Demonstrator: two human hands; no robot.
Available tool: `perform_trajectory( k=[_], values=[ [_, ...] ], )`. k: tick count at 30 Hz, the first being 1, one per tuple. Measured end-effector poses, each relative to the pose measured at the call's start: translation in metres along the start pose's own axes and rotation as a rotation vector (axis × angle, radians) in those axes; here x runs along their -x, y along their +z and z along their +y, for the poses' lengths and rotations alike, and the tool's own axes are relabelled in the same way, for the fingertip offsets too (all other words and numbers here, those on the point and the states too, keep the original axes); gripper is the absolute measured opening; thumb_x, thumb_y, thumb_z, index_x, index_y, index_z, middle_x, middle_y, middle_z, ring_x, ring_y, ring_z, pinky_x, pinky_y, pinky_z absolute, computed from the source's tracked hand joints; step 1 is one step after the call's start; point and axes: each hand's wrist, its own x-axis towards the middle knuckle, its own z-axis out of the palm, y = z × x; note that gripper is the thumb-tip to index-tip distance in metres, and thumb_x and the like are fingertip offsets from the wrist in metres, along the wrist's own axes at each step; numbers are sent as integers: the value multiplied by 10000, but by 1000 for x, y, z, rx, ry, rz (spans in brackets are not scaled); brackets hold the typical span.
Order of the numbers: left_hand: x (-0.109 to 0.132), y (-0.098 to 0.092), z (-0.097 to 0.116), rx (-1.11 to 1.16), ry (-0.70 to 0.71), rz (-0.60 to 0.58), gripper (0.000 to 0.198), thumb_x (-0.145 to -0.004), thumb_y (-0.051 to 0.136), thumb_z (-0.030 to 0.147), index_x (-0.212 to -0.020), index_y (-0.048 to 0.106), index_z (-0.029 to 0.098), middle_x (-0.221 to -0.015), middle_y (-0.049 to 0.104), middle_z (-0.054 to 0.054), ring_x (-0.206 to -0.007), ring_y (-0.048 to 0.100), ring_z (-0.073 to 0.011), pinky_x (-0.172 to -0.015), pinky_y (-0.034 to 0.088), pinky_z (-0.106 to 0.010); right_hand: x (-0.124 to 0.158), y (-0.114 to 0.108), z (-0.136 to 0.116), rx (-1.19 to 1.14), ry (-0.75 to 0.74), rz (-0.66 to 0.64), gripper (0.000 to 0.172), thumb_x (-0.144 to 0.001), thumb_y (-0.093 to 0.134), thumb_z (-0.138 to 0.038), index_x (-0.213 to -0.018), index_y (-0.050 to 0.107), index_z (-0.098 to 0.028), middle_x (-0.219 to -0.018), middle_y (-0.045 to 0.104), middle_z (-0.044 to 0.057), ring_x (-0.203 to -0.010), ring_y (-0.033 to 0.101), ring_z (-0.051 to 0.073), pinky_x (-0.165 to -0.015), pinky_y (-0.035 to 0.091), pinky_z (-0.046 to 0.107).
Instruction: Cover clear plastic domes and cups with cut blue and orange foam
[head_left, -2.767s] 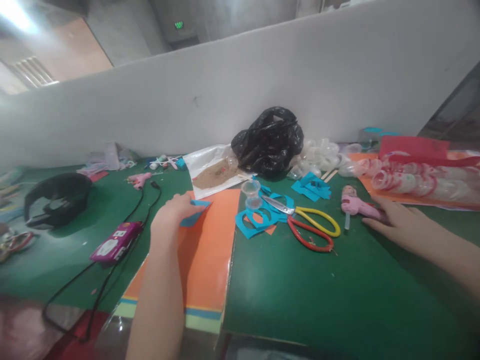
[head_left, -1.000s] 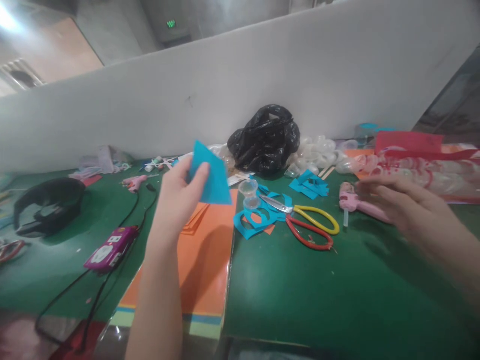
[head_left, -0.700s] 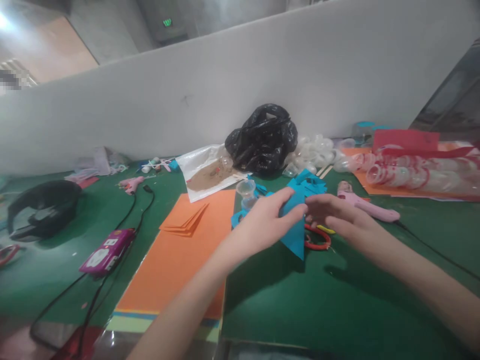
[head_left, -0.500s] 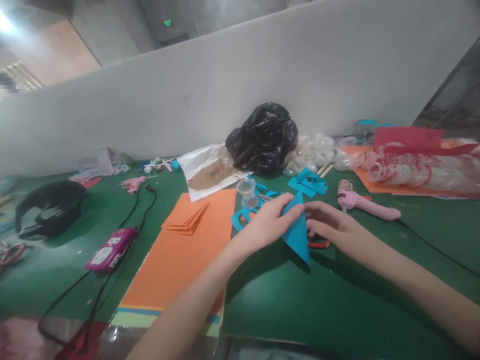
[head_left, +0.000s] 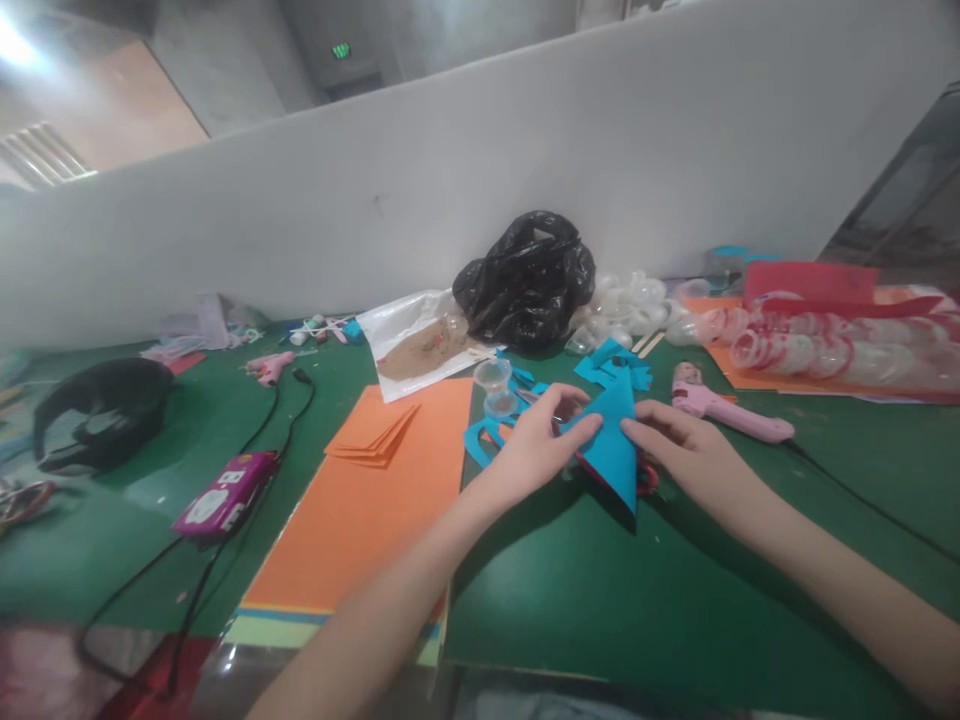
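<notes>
A folded piece of blue paper (head_left: 616, 440), pointed at top and bottom, is held up between both hands above the green table. My left hand (head_left: 551, 440) pinches its left side, thumb on the near face. My right hand (head_left: 671, 440) grips the right edge, thumb against the paper and fingers behind. Red-handled scissors (head_left: 648, 478) lie partly hidden behind the paper. Blue paper offcuts (head_left: 484, 440) and small clear plastic cups (head_left: 495, 385) sit just beyond my left hand. More cut blue pieces (head_left: 611, 362) lie behind the held paper.
Orange sheets (head_left: 360, 540) with folded orange pieces (head_left: 375, 437) lie left. A pink glue gun (head_left: 739, 413) with a cord is at right. Farther back are a black plastic bag (head_left: 529, 285), a white bag of brown material (head_left: 416, 350) and clear cups (head_left: 847, 345). A purple box (head_left: 225, 495) and cables lie left.
The blue paper has shifted slightly right and turned its broad face more toward me. My right thumb has come onto its near face.
</notes>
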Motion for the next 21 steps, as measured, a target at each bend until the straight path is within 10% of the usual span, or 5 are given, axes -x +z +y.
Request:
perform_trajectory(
  k=[6,21],
  values=[
    [0,3,-5,157,-97,-156,281,-950,572,458,-843,534,201,-704,535,44,-680,533,-121,-659,409,-266,-3,-5,3,60,-2,114,392,-779,671,-606,-661,570,-246,-613,506,-16,-583,478,160,-529,459,290],
    [4,4,-4,182,-62,-254,211,-966,563,384,-996,626,185,-772,554,28,-724,525,-120,-689,408,-259,-8,-12,10,88,-33,115,478,-752,695,-697,-670,633,-230,-613,512,-17,-587,469,149,-517,436,274]
  ],
)
